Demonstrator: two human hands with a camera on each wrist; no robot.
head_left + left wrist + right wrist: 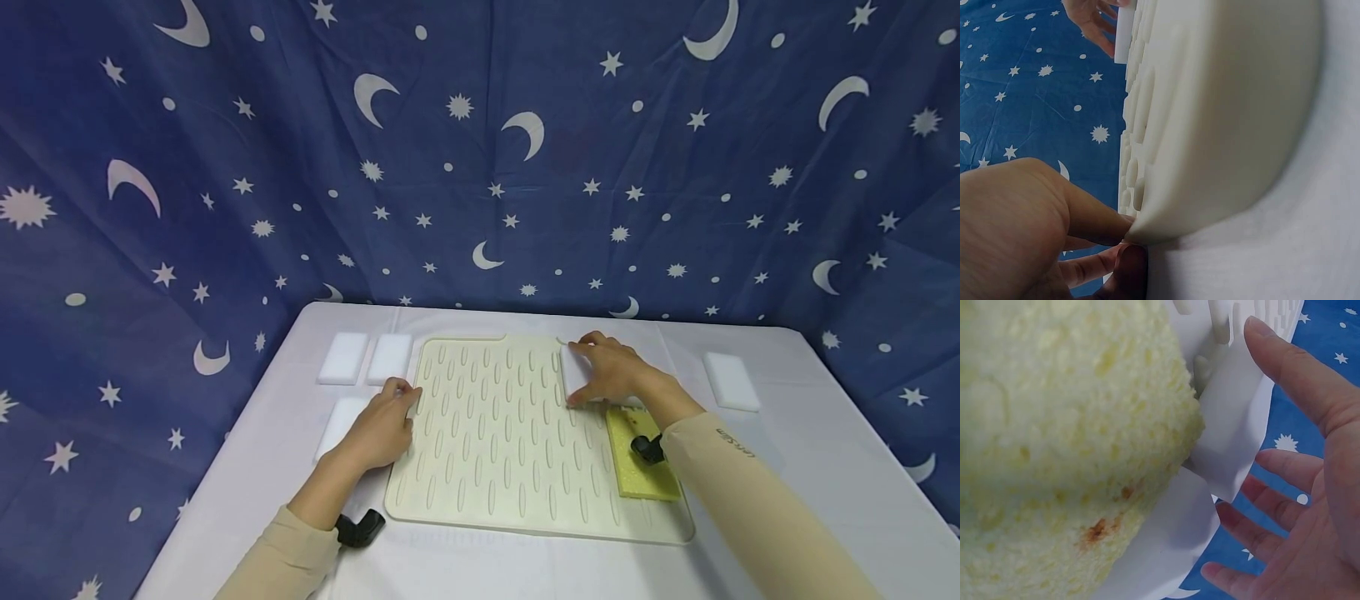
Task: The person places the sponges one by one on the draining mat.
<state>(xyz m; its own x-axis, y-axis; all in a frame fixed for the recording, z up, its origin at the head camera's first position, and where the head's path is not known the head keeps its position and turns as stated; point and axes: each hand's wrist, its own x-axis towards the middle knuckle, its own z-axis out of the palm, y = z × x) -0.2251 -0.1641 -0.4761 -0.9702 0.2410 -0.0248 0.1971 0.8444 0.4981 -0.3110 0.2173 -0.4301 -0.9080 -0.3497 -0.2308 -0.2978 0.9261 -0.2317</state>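
Note:
A cream drying mat with raised oval ridges lies on the table. My left hand pinches its left edge, thumb against the rim and forefinger just below in the left wrist view. At the far right of the mat, my right hand spans a white sponge, thumb at the near end and fingers at the far end. Beside it, partly under the hand, another white sponge shows. Nearer to me a yellow sponge with a brown spot lies on the mat, partly behind the wrist camera.
Two white sponges lie at the table's back left, and a third is partly behind my left hand. One more white sponge lies at the right. A blue star-and-moon curtain hangs behind the white-covered table.

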